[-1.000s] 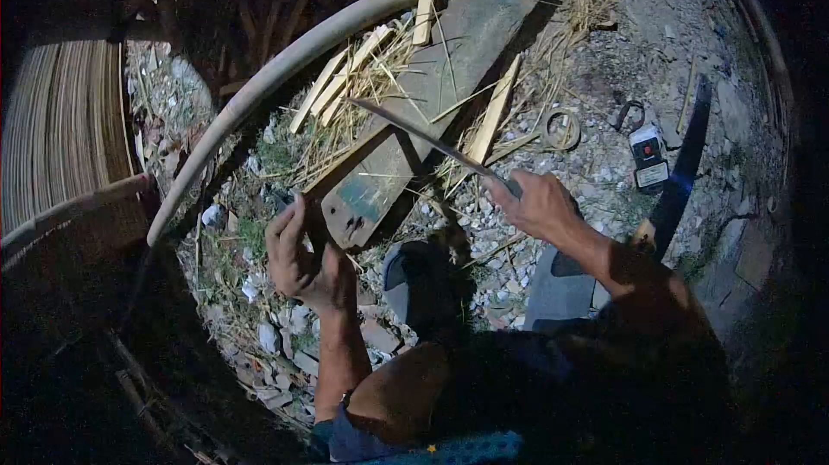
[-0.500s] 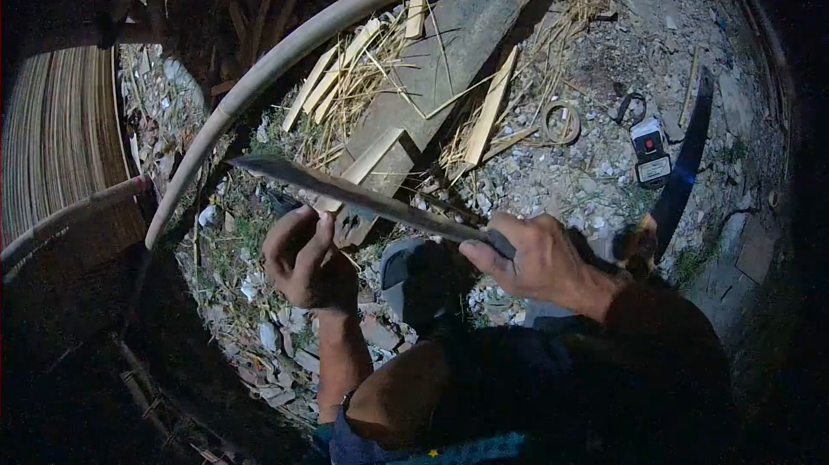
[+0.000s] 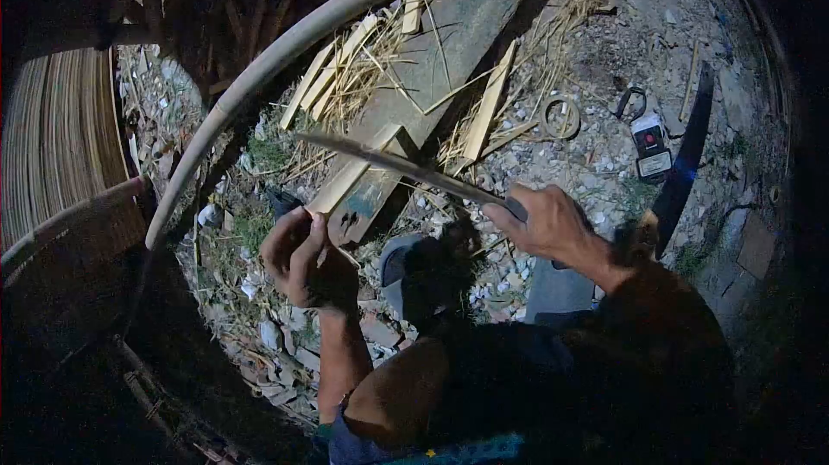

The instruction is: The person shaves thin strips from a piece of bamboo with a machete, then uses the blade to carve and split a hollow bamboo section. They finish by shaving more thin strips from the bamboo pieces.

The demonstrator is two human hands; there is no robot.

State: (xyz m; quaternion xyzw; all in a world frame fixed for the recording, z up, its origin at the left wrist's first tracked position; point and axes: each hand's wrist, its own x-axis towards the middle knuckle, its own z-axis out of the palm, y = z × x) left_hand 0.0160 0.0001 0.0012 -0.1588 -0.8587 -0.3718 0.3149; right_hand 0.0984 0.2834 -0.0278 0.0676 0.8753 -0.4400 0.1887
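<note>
Gravel (image 3: 596, 59); plank (image 3: 458, 25) under machete (image 3: 406, 167), pole (image 3: 259, 76) beside.

Your knife (image 3: 406, 167) has a dull grey steel blade, and your slat (image 3: 354, 173) is pale cream. The plank (image 3: 449, 42) is dark grey-green, with a teal paint patch at one end. The curved pole (image 3: 250, 85) is pale tan and the straw (image 3: 363, 76) is yellow. The ground (image 3: 587, 59) is speckled grey and white. The small box (image 3: 649, 150) carries a red patch above a white label. The mat (image 3: 60, 137) shows fine tan stripes.
</note>
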